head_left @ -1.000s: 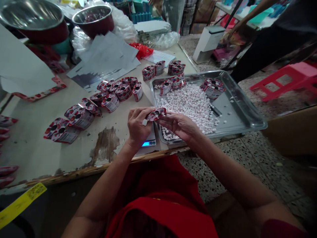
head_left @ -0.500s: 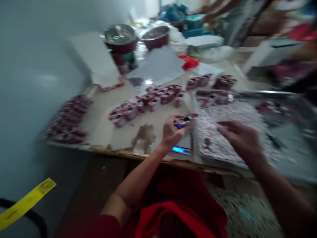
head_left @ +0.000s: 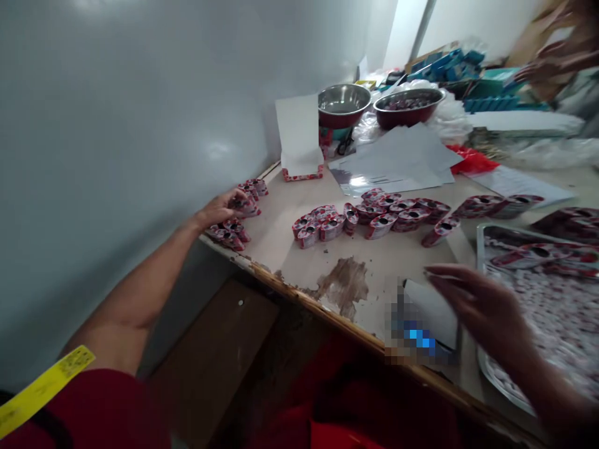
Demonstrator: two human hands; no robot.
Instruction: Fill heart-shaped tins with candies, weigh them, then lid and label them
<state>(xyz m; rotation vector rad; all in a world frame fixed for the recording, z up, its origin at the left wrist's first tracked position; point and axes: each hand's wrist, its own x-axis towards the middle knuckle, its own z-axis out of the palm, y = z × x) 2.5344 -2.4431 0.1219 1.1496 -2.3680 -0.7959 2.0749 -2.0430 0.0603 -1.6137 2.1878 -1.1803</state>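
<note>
My left hand (head_left: 222, 211) reaches to the far left of the table, its fingers closed on a small red-and-white printed packet (head_left: 248, 207). More such packets (head_left: 229, 234) stand close around that hand, by the wall. My right hand (head_left: 486, 305) hovers between a small scale (head_left: 433, 312) and a metal tray (head_left: 482, 249), fingers stretched out and holding nothing visible. White pellets (head_left: 556, 318), blurred, fill the near part of the tray. Several open-topped packets (head_left: 381, 224) stand in a group at mid-table.
A white box with a raised lid (head_left: 299, 134) stands at the back left, near two metal bowls (head_left: 344, 106). Grey sheets (head_left: 393, 162) and a red plastic bag (head_left: 472, 161) lie behind the packets. Another person's hands (head_left: 538, 67) show at the upper right.
My left hand has moved from above the scale to the packets at the far left. My right hand has moved from over the pellets toward the scale. The view has turned left.
</note>
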